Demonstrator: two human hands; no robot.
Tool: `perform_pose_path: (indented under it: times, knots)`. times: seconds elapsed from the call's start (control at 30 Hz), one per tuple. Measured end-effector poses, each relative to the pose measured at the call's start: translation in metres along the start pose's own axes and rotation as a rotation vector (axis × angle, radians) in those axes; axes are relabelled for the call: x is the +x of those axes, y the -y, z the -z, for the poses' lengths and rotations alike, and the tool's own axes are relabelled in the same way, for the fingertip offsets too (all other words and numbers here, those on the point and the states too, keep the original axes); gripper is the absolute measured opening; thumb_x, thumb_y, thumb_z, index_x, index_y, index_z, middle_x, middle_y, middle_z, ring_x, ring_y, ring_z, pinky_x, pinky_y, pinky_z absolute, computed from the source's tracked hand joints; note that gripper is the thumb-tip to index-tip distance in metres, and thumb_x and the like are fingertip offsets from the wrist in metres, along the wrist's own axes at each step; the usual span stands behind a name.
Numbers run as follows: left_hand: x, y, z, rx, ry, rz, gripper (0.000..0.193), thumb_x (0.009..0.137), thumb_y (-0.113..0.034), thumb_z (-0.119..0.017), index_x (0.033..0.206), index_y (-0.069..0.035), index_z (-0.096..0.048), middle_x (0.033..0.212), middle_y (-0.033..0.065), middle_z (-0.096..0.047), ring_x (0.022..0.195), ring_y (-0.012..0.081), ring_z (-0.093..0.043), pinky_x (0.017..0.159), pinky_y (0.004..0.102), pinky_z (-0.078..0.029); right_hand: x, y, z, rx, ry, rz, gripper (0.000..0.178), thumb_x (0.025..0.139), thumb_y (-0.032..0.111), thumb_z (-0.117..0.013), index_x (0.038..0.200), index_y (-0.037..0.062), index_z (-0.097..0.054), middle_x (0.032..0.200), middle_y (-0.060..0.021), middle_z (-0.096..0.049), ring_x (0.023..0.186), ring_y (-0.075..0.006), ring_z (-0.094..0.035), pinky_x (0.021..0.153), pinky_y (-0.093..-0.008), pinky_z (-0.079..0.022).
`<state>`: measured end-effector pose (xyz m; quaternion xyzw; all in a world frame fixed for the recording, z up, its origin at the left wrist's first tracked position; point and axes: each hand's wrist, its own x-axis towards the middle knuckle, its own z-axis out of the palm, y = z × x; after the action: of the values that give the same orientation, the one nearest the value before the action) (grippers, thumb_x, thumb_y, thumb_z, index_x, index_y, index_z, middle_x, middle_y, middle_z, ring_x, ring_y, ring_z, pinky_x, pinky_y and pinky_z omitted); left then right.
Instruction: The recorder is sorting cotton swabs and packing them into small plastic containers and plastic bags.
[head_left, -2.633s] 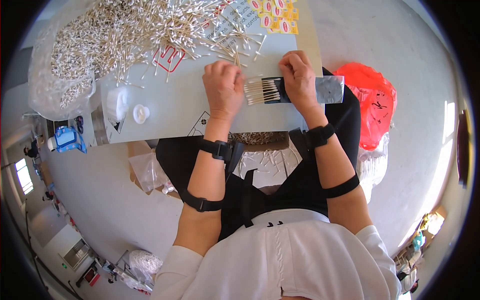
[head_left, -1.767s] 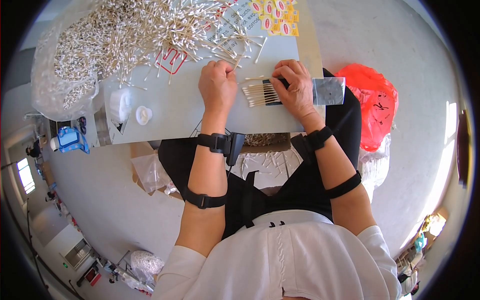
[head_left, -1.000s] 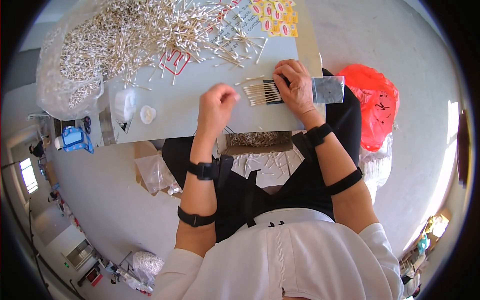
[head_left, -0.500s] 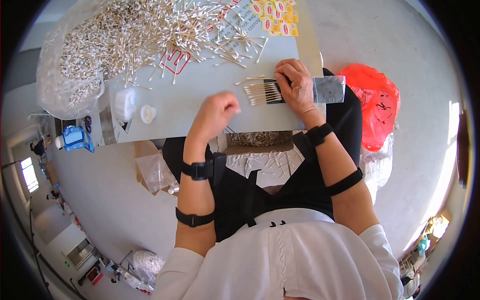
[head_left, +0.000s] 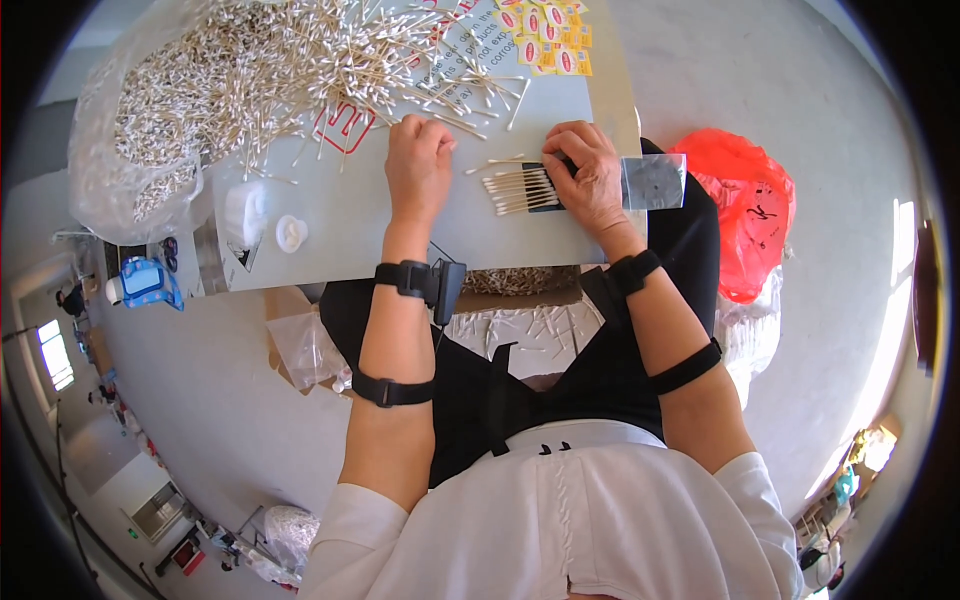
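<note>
My right hand (head_left: 590, 178) is closed over a row of cotton swabs (head_left: 518, 188), whose white tips point left. Under the swabs lies a dark strip (head_left: 547, 207), and a clear flat plastic sleeve (head_left: 654, 182) sticks out from beneath the hand past the table's edge. One loose swab (head_left: 497, 164) rests just above the row. My left hand (head_left: 420, 165) has its fingers curled near the edge of a big heap of swabs (head_left: 300, 65); whatever may be in them is hidden.
A clear bag (head_left: 95, 180) holds part of the heap at the left. A white container (head_left: 247, 213) and a small white lid (head_left: 291, 233) stand on the table (head_left: 400, 245). Yellow packets (head_left: 552, 40) lie far right. Below are a box of swabs (head_left: 520, 282) and a red bag (head_left: 735, 215).
My left hand has moved away from me, from near the table's front edge to the edge of the swab heap. The right hand stays over the row of cotton swabs.
</note>
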<state>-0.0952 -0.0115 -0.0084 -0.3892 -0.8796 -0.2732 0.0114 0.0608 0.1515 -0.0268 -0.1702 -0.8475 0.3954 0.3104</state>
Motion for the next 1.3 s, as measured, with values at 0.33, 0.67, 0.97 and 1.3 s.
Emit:
perform_pose_path:
  times: [0.33, 0.67, 0.97, 1.3]
  knots:
    - [0.008, -0.001, -0.002, -0.011, -0.058, -0.150, 0.019, 0.069, -0.001, -0.075, 0.080, -0.009, -0.063, 0.085, 0.0042, -0.058, 0.087, 0.0288, -0.055, 0.077, 0.0400, -0.047, 0.000, 0.000, -0.001, 0.040, -0.013, -0.023, 0.004, 0.077, 0.004, -0.064, 0.081, 0.0041, -0.062, 0.095, -0.0070, -0.064, 0.091, -0.0304, -0.060, 0.083, -0.0398, -0.048]
    - [-0.006, -0.034, -0.024, -0.196, -0.013, -0.147, 0.017, 0.080, -0.004, -0.066, 0.097, -0.007, -0.066, 0.102, 0.0103, -0.062, 0.103, 0.0310, -0.056, 0.089, 0.0402, -0.047, -0.014, 0.004, -0.002, 0.557, -0.215, -0.320, 0.018, 0.096, 0.003, -0.054, 0.111, -0.0016, -0.063, 0.123, -0.0125, -0.062, 0.104, -0.0224, -0.062, 0.089, -0.0317, -0.049]
    - [-0.041, -0.048, -0.043, -0.852, -0.283, 0.175, 0.047, 0.099, -0.023, -0.053, 0.138, 0.000, -0.043, 0.143, 0.0154, -0.044, 0.133, 0.0259, -0.041, 0.112, 0.0383, -0.032, -0.004, 0.010, -0.026, 0.622, -0.148, -0.305, 0.039, 0.105, 0.023, -0.045, 0.133, -0.0040, -0.053, 0.140, -0.0139, -0.051, 0.129, -0.0208, -0.049, 0.110, -0.0326, -0.039]
    - [-0.034, -0.048, -0.024, -0.426, -0.166, 0.020, 0.030, 0.084, -0.007, -0.069, 0.113, -0.005, -0.065, 0.120, 0.0111, -0.059, 0.118, 0.0262, -0.053, 0.105, 0.0366, -0.039, -0.003, 0.011, -0.010, 0.963, -0.210, -0.541, 0.041, 0.105, 0.021, -0.043, 0.131, -0.0088, -0.051, 0.138, -0.0169, -0.051, 0.130, -0.0230, -0.048, 0.113, -0.0346, -0.037]
